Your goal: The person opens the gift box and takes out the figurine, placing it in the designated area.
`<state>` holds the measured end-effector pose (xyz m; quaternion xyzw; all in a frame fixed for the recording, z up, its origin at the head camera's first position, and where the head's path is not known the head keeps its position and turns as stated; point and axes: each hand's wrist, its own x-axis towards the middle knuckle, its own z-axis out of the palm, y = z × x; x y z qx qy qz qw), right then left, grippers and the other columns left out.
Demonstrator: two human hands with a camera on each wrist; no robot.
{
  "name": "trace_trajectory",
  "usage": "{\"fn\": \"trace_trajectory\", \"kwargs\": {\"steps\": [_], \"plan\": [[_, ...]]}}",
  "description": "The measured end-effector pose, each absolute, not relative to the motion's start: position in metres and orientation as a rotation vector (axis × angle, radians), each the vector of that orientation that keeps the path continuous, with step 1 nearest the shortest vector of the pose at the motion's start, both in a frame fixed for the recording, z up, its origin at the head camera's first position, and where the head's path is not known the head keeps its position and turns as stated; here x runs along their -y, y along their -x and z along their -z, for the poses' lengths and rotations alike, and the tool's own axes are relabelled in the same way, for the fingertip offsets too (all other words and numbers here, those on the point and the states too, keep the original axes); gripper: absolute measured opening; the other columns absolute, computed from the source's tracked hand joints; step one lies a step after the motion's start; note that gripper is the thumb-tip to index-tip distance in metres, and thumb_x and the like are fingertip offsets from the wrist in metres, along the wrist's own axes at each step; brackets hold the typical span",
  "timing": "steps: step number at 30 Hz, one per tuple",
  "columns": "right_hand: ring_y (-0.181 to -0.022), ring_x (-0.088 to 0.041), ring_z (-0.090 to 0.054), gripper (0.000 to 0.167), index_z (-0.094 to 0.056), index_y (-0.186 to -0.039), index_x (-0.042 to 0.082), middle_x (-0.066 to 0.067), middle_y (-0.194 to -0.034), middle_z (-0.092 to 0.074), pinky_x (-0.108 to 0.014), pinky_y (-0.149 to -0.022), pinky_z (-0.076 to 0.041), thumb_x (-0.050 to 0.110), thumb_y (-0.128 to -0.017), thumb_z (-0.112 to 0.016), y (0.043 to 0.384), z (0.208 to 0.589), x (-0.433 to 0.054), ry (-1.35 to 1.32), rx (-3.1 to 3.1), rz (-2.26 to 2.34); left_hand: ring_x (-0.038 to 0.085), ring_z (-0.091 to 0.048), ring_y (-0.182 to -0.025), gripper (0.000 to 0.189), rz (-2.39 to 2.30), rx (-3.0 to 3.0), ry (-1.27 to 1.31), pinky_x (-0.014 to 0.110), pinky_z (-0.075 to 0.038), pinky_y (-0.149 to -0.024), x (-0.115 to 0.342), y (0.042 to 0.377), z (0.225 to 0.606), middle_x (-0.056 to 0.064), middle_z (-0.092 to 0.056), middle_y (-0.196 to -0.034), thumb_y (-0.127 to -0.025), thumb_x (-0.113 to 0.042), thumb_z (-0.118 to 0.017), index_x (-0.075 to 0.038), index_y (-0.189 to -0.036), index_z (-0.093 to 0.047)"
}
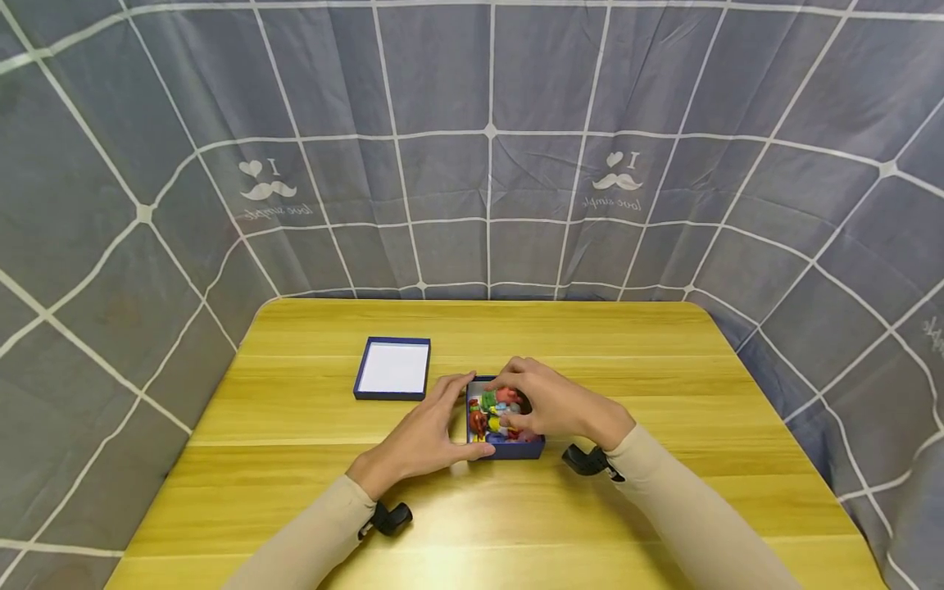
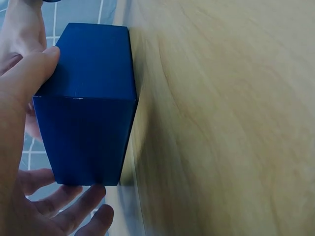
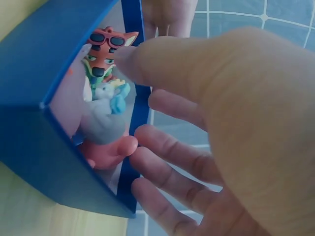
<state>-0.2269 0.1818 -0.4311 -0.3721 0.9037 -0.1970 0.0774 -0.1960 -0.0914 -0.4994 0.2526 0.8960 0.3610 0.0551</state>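
A blue open-topped box (image 1: 516,451) stands on the table, packed with several small colourful toy figures (image 1: 496,424). My left hand (image 1: 424,434) holds the box by its left part, thumb on the near wall and fingertips at the far side. Over the right part of the box is my right hand (image 1: 556,401), fingers bent loosely and spread. In the right wrist view its thumb tip overlaps a fox figure (image 3: 100,61) with sunglasses, beside a grey figure (image 3: 103,120) and a pink piece (image 3: 108,152). Whether the thumb touches the fox cannot be told.
A shallow blue lid (image 1: 393,369) with a white inside lies face up behind and left of the box. The wooden table (image 1: 634,344) ends at a grey checked curtain (image 1: 442,180). Black camera mounts (image 1: 391,519) sit on both wrists.
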Motion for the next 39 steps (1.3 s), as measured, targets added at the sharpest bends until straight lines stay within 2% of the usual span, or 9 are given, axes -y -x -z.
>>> {"fn": "trace_trajectory", "kwargs": {"steps": [6, 15, 24, 28, 39], "plan": [[-0.119, -0.023, -0.067, 0.047, -0.078, -0.151, 0.012, -0.009, -0.142, -0.069, -0.045, -0.105, -0.063, 0.020, -0.105, -0.088, 0.227, 0.437, -0.185, 1.080, -2.709, 0.578, 0.036, -0.059, -0.161, 0.121, -1.088, -2.733, -0.755, 0.063, -0.054, -0.128, 0.092, 0.197, 0.500, 0.008, -0.041, -0.185, -0.094, -0.073, -0.090, -0.019, -0.185, -0.033], [-0.109, -0.020, -0.074, 0.027, -0.085, -0.133, 0.008, -0.010, -0.136, -0.068, -0.038, -0.098, -0.068, 0.014, -0.106, -0.087, 0.228, 0.444, -0.188, 1.127, -2.699, 0.666, 0.037, -0.057, -0.162, 0.120, -1.102, -2.727, -0.741, 0.065, -0.053, -0.129, 0.091, 0.197, 0.500, 0.008, -0.041, -0.184, -0.094, -0.070, -0.092, -0.020, -0.185, -0.033], [-0.093, -0.012, -0.068, 0.017, -0.085, -0.126, 0.005, -0.009, -0.116, -0.077, -0.025, -0.081, -0.062, 0.011, -0.111, -0.080, 0.234, 0.444, -0.191, 1.099, -2.810, 0.690, 0.035, -0.058, -0.161, 0.121, -1.089, -2.736, -0.740, 0.064, -0.053, -0.130, 0.090, 0.198, 0.502, 0.009, -0.041, -0.184, -0.093, -0.072, -0.092, -0.020, -0.185, -0.033], [-0.091, -0.011, -0.071, 0.014, -0.087, -0.122, 0.004, -0.008, -0.111, -0.080, -0.023, -0.078, -0.062, 0.005, -0.109, -0.082, 0.238, 0.443, -0.192, 1.137, -2.837, 0.661, 0.035, -0.058, -0.161, 0.122, -1.091, -2.733, -0.733, 0.063, -0.053, -0.130, 0.089, 0.198, 0.500, 0.009, -0.042, -0.183, -0.093, -0.071, -0.092, -0.019, -0.185, -0.033], [-0.088, -0.010, -0.074, 0.006, -0.088, -0.111, 0.004, -0.006, -0.105, -0.080, -0.019, -0.075, -0.062, 0.002, -0.106, -0.085, 0.245, 0.444, -0.192, 1.136, -2.836, 0.699, 0.036, -0.061, -0.158, 0.120, -1.111, -2.713, -0.708, 0.062, -0.053, -0.129, 0.088, 0.197, 0.495, 0.008, -0.042, -0.183, -0.093, -0.068, -0.094, -0.020, -0.185, -0.033]]}}
